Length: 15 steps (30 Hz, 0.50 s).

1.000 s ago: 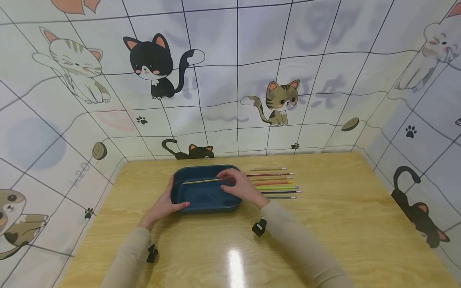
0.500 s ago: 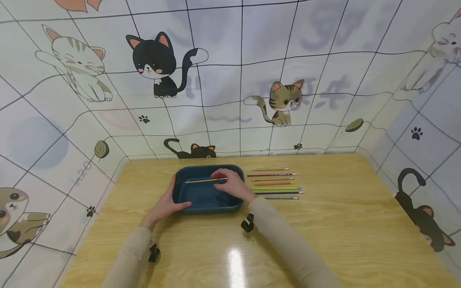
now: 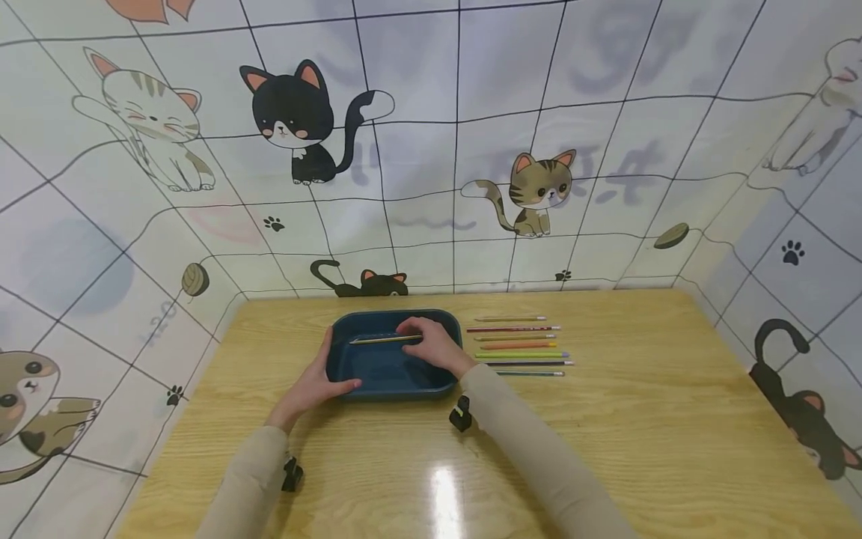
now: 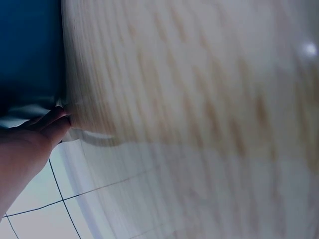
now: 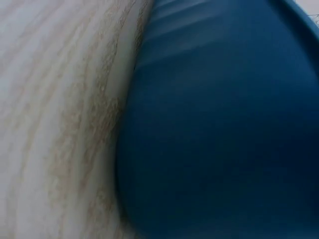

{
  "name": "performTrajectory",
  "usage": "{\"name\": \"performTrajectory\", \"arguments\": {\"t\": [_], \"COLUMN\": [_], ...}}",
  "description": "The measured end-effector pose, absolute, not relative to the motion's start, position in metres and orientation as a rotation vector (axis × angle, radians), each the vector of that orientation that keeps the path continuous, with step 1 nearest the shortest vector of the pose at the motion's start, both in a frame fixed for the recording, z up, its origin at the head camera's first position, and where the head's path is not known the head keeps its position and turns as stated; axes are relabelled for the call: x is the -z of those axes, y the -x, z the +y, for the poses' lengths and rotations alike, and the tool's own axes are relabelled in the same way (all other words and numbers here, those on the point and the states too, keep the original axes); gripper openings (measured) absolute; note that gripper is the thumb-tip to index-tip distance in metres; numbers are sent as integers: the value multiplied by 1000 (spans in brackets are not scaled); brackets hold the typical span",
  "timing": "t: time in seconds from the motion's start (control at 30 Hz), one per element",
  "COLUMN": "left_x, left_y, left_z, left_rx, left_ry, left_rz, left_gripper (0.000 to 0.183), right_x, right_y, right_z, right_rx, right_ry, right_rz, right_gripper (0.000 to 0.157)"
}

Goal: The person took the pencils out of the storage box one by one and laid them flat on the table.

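A dark blue tray (image 3: pixel 397 394) sits on the wooden table. My left hand (image 3: pixel 313 386) holds its left side, with the thumb at the front rim and the fingers along the outer wall. Inside the tray, a thin pencil (image 3: pixel 377 340) lies nearly level across the back half, its point to the left. My right hand (image 3: pixel 436 349) reaches over the right rim and pinches the pencil near its right end, which the fingers hide. The left wrist view has the left fingers (image 4: pixel 56 122) against the tray; in the right wrist view the tray's outer wall (image 5: pixel 214 124) blocks the right hand.
Several pencils, among them a lime green one (image 3: pixel 521 355) and a dark red one (image 3: pixel 513 329), lie in a row right of the tray, erasers to the right. A cat-patterned wall sheet (image 3: pixel 417 180) stands behind the table (image 3: pixel 626 419).
My right hand has shifted slightly left along the pencil, uncovering more of the row of pencils beside the tray. The left hand keeps its hold. The head view has drifted a little.
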<state>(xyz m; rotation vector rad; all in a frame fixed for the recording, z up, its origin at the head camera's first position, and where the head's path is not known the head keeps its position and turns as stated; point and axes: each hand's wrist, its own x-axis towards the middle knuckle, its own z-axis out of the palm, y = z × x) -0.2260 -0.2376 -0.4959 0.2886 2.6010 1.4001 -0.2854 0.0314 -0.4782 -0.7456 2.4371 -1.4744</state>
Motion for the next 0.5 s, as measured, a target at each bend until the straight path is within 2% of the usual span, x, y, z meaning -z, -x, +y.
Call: {"name": "performTrajectory", "arguments": {"t": [0.3, 0.5], "left_x": [494, 471], "left_y": [225, 215], "left_z": [-236, -228], "left_rx": [-1402, -1450], "left_ry": [-309, -309], "left_rz": [2597, 2560], "left_gripper": [120, 117], "right_x": [484, 486], "right_y": [296, 297], "right_z": [27, 25], "right_rx": [1292, 1164], "right_ry": [740, 763], "right_rz": [2548, 2553], "right_gripper": [32, 40]}}
